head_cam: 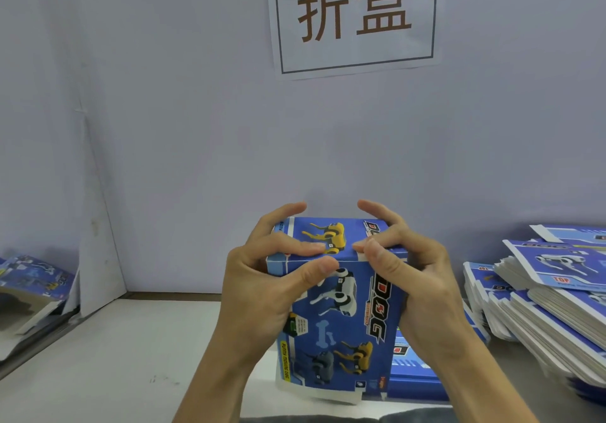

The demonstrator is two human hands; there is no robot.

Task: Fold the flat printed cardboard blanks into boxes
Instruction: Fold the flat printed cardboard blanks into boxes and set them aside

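Now, box (341, 308) between both hands, curled fingers (295, 247) pinching its top flap.

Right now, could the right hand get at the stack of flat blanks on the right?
Probably yes: the stack of flat blanks lies uncovered beside the right hand, but that hand grips the box and must release first.

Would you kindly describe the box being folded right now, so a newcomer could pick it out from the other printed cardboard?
Below the wall sign, at the table's centre, the left hand and right hand grip the box. Unlike the flat blanks stacked to its right, it stands upright and three-dimensional, its top flap pressed down.
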